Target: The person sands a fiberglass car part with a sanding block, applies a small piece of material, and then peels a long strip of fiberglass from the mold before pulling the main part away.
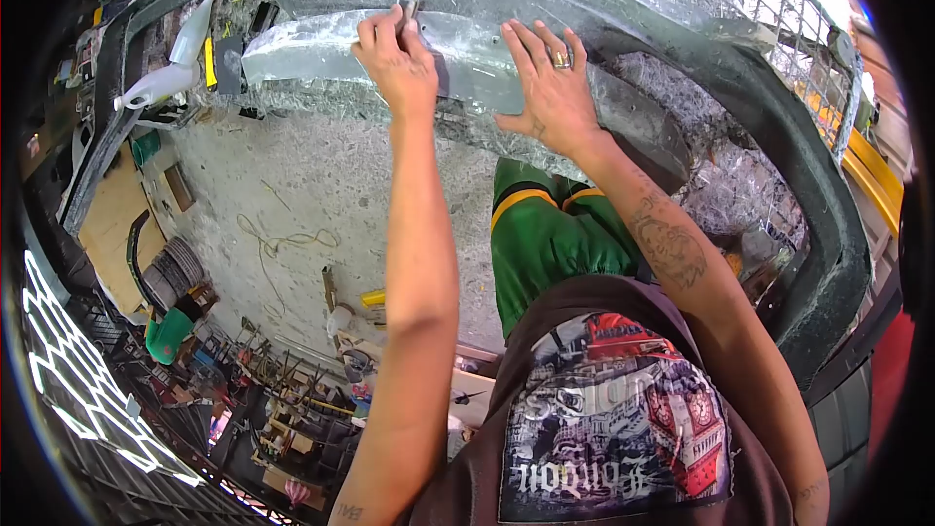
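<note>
A long, curved grey panel [467, 44] with a glossy, scuffed surface lies across the upper middle. At its upper edge, my left hand [397, 63] pinches a small metal piece [410, 10] between thumb and fingers; its lower part is hidden by the fingers. Farther right, my right hand [551, 88] rests on the same panel, palm down with fingers spread and nothing held. A ring shows on one of its fingers. Small holes are visible in the panel between and beside my hands.
A large dark curved frame [823, 156] surrounds the panel. Two pale plastic bottles [161, 85] lie at the upper left near a dark and yellow strip [210, 62]. Wire mesh [804, 29] stands upper right. A rope [282, 239] and a green tool [170, 334] lie on the floor.
</note>
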{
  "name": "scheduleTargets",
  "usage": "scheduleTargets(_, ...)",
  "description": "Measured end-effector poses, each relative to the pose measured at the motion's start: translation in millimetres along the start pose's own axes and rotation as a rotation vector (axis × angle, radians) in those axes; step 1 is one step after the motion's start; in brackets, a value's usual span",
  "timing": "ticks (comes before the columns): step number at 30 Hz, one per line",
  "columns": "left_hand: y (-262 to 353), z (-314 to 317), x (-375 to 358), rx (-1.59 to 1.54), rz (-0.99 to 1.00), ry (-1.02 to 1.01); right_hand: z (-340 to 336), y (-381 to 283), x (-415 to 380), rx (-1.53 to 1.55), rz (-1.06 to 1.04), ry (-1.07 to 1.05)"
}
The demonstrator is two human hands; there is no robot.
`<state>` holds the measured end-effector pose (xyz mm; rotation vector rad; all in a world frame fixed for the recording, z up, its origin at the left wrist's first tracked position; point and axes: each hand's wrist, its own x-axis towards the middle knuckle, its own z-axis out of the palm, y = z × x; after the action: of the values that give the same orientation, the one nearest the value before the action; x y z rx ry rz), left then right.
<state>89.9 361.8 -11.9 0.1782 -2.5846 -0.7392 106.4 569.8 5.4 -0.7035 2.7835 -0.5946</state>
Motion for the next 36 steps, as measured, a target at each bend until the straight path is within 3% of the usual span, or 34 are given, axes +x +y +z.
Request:
scheduleTargets(1, 1.5, 5.1, 5.0, 0.023, -0.029, 0.072, -2.5, 2.9, 5.9, 0.004, -0.009, 0.016)
scheduleTargets(5, 30.2, -9.7, -41.1, -0.024, -0.037, -0.041, -5.5, 3.0, 8.6, 0.0, 0.006, -0.028)
scheduleTargets(7, -1.2, -4.6, -2.0, -0.01, 0.035, -0.094, -2.5, 2.8, 7.1, 0.001, -0.01, 0.008)
scheduleTargets(9, -12.6, 1.8, 22.2, -0.024, -0.087, 0.007, -0.2, 0.6, 2.2, 0.016, -0.004, 0.008)
scheduleTargets(11, 12.6, -6.4, -2.9, 0.02, -0.026, 0.004, -4.4, 2.5, 8.9, 0.015, -0.016, 0.037)
scheduleTargets(13, 36.7, -5.4, -46.6, -0.009, -0.111, -0.028, -4.8, 1.8, 8.4, 0.012, 0.008, -0.013)
scheduleTargets(18, -6.0, -0.8, 19.6, -0.028, -0.054, -0.007, -1.8, -1.5, 2.1, 0.01, 0.002, -0.001)
scheduleTargets(22, 36.8, -4.7, -40.0, -0.057, -0.09, -0.016, -6.5, 2.3, 10.2, 0.002, 0.002, 0.004)
scheduleTargets(26, 2.2, -1.4, 3.4, -0.08, 0.037, -0.031, -4.3, 4.2, 9.1, 0.006, -0.007, 0.005)
scheduleTargets(29, 10.1, 1.2, 6.0, -0.007, -0.054, 0.06, -2.2, 1.8, 2.5, 0.015, -0.008, 0.017)
scheduleTargets(33, 28.3, -9.2, -40.5, -0.033, -0.066, -0.04, -4.1, 1.6, 8.2, 0.003, 0.005, 0.001)
scheduleTargets(36, -2.1, 1.0, 8.2, -0.028, -0.072, -0.027, -0.5, 3.5, 5.5, 0.013, -0.018, 0.046)
